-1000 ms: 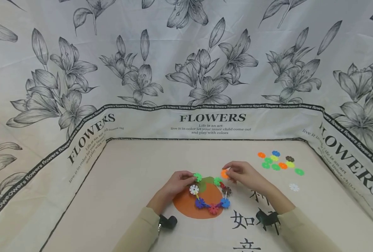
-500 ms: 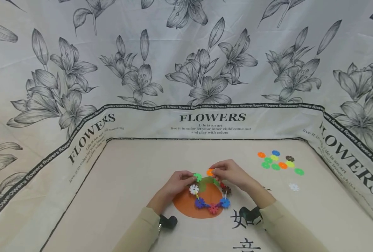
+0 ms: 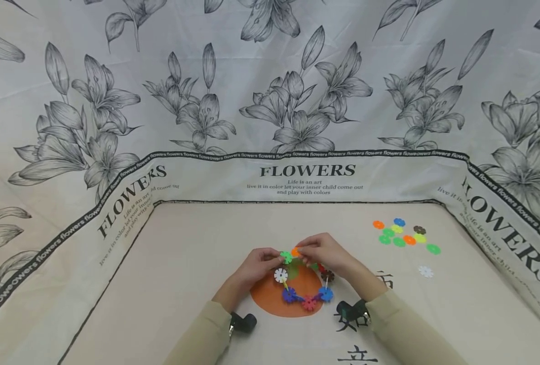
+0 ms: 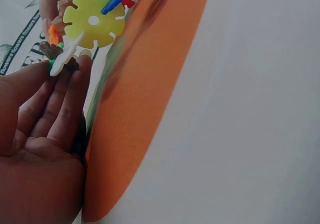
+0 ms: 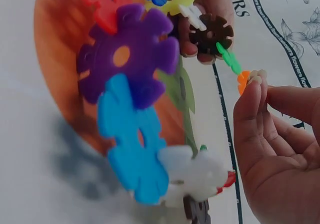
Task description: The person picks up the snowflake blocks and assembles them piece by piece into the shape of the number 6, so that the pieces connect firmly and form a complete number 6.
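Observation:
My left hand (image 3: pixel 257 264) pinches one end of a chain of notched snowflake discs. In the right wrist view its fingers are at a brown disc (image 5: pixel 211 33), and a green disc (image 5: pixel 229 59) sticks out from that. An orange disc (image 5: pixel 243 82) is pinched between the thumb and fingers of my right hand (image 3: pixel 326 253), its edge right at the green disc. The chain curves round in a loop below the hands, with a yellow disc (image 4: pixel 92 19), a purple disc (image 5: pixel 122 59), a light blue disc (image 5: pixel 135 139) and others. My right hand hides part of the chain's other end.
Under the chain lies an orange printed fruit shape (image 3: pixel 265 299) on the pale cloth. Several loose discs, including a green disc (image 3: pixel 433 249), lie at the far right, with a white disc (image 3: pixel 426 271) nearer. A flower-printed curtain (image 3: pixel 306 172) stands behind.
My right hand has moved left with the orange disc, bringing it up to the green disc at the chain's end. The left hand and the chain have hardly moved.

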The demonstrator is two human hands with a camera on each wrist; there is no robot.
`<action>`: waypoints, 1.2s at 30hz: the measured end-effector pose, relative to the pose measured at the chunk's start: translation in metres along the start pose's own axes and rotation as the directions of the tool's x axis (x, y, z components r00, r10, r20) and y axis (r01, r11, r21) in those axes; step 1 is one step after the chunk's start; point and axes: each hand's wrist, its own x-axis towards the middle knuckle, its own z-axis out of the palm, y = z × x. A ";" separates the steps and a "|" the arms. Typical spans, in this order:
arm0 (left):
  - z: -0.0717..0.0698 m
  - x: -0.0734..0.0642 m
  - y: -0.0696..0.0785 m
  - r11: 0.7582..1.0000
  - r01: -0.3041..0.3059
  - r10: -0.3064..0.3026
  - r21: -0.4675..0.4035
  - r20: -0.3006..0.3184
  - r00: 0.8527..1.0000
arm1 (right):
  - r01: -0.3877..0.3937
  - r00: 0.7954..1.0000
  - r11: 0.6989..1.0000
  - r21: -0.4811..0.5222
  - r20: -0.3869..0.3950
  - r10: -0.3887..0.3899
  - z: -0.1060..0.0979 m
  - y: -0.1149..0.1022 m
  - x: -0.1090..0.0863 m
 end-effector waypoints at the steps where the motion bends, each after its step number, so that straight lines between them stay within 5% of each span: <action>1: 0.000 0.000 0.000 1.000 -0.003 0.003 -0.004 0.002 1.000 | -0.002 1.000 1.000 0.008 -0.003 0.002 0.001 -0.001 0.000; 10: 0.000 0.000 0.001 0.999 -0.034 0.034 -0.023 0.011 0.999 | -0.023 0.998 0.992 0.122 -0.051 0.029 0.006 -0.005 0.002; 15: 0.000 0.000 0.002 0.999 -0.029 0.029 -0.031 0.008 1.000 | -0.025 0.999 0.986 0.165 -0.016 0.028 0.006 -0.003 0.002; 21: 0.000 -0.002 0.002 0.998 -0.023 0.023 -0.051 -0.004 1.000 | -0.012 0.998 0.993 0.115 0.059 0.005 0.002 -0.002 0.001; 27: -0.001 -0.002 0.001 0.998 -0.027 0.026 -0.061 -0.015 1.000 | 0.015 0.998 0.999 0.031 0.055 -0.016 0.004 -0.003 -0.001; 36: 0.000 -0.003 -0.001 0.996 -0.050 0.048 -0.077 -0.024 0.999 | 0.019 1.000 0.995 0.094 0.011 -0.020 0.011 -0.004 -0.002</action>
